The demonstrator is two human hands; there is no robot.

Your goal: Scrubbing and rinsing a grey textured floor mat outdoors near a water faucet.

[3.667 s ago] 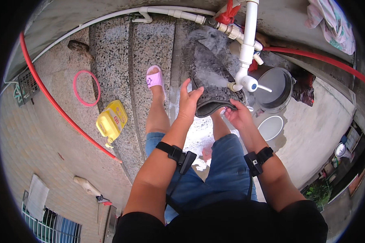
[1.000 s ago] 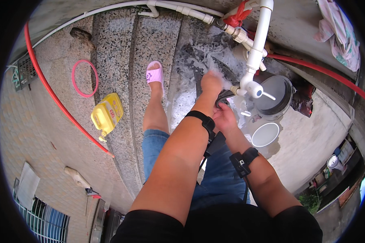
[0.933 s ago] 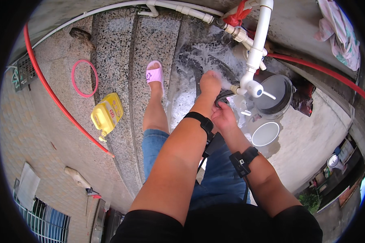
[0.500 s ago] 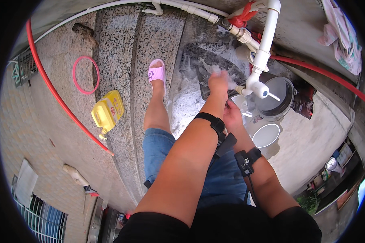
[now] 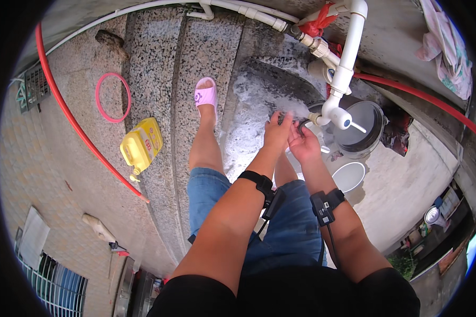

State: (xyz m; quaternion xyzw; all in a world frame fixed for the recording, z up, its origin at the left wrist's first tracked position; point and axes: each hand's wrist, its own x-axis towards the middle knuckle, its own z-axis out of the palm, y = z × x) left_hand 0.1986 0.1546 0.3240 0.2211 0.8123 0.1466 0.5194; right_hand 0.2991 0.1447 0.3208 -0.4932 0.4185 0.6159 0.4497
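Observation:
Both hands are close together just below the running tap (image 5: pixel 333 115), where water sprays leftward from the spout. My left hand (image 5: pixel 278 129) is curled round a small dark thing (image 5: pixel 302 126), its fingers partly lost in the spray. Palm up beside it, my right hand (image 5: pixel 305 143) has its fingers bent against the same dark thing. A curved black edge of it shows between the hands; its kind I cannot make out. White foam (image 5: pixel 243 140) covers the wet floor beneath and left of the hands.
Right of the tap stands a dark bucket (image 5: pixel 380 124), with a white bucket (image 5: pixel 349 177) nearer me. A yellow jug (image 5: pixel 142 145) and a pink ring (image 5: pixel 98 100) lie on stone steps at left. A red hose (image 5: pixel 69 111) runs down the left; white pipes (image 5: pixel 354 42) rise behind the tap.
My left hand has drawn back toward me and come beside the right. The large dark flat shape by the left hand no longer shows there. My right palm has turned up more.

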